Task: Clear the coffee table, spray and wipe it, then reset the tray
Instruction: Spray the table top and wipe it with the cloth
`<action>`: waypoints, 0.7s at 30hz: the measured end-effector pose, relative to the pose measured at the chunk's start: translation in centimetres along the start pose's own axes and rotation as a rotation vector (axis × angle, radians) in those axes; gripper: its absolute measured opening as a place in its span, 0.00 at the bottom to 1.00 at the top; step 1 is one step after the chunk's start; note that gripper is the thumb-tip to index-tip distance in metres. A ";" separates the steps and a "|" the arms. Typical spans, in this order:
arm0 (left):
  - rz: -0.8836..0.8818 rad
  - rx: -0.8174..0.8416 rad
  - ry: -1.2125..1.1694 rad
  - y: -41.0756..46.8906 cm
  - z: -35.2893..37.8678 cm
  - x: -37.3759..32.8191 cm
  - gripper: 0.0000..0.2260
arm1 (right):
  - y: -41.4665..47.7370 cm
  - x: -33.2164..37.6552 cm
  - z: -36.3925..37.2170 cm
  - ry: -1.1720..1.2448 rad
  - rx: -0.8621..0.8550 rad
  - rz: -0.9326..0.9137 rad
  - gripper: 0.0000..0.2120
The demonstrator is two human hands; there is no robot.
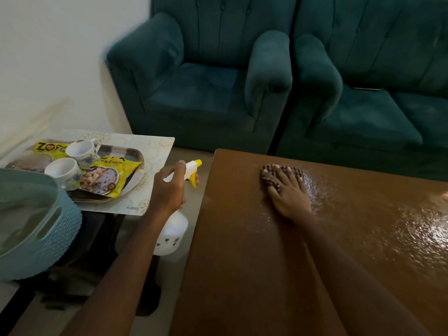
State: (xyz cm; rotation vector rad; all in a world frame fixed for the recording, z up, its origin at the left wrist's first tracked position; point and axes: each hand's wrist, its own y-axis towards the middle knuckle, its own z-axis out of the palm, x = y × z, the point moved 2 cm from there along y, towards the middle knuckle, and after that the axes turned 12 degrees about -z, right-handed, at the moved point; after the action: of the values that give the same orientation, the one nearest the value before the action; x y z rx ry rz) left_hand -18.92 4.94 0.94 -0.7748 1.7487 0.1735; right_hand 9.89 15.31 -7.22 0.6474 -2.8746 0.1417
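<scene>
The brown coffee table fills the lower right, wet with spray droplets around the middle and right. My right hand presses flat on a striped brown cloth near the table's far left corner. My left hand grips a white spray bottle with a yellow trigger, held off the table's left edge. The tray sits on a side table at the left. It carries two white cups and yellow snack packets.
A pale blue woven basket stands at the near left, beside the tray. A patterned placemat lies under the tray. Teal sofas line the far side behind both tables. A strip of floor runs between the two tables.
</scene>
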 end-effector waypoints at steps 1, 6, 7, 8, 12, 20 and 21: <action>0.003 -0.006 -0.008 -0.1 -0.2 0.1 0.19 | 0.5 0.0 0.1 0.000 -0.011 0.071 0.26; -0.021 -0.024 -0.076 0.1 -1.3 0.5 0.26 | 0.8 6.0 1.4 -0.015 -0.015 -0.009 0.27; -0.014 -0.021 -0.085 0.2 -1.4 0.6 0.31 | 0.3 7.6 1.7 -0.032 0.000 -0.120 0.28; -0.013 -0.018 -0.095 0.2 -1.6 0.6 0.33 | -0.3 9.0 2.0 -0.040 0.013 -0.234 0.29; -0.029 -0.040 -0.097 0.0 -2.2 0.8 0.27 | 0.5 11.0 2.4 -0.019 0.058 -0.481 0.27; -0.035 -0.031 -0.142 -0.5 -3.1 0.6 0.27 | 0.8 14.0 2.8 -0.031 0.062 -0.486 0.27; -0.032 -0.028 -0.142 -0.5 -3.1 0.5 0.24 | -0.8 13.9 2.7 -0.026 0.082 -0.571 0.28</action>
State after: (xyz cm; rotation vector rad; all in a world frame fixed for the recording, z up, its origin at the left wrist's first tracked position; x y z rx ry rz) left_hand -21.19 2.80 1.63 -0.7917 1.6014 0.2268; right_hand -2.54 8.45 -6.99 1.4535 -2.5889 0.1655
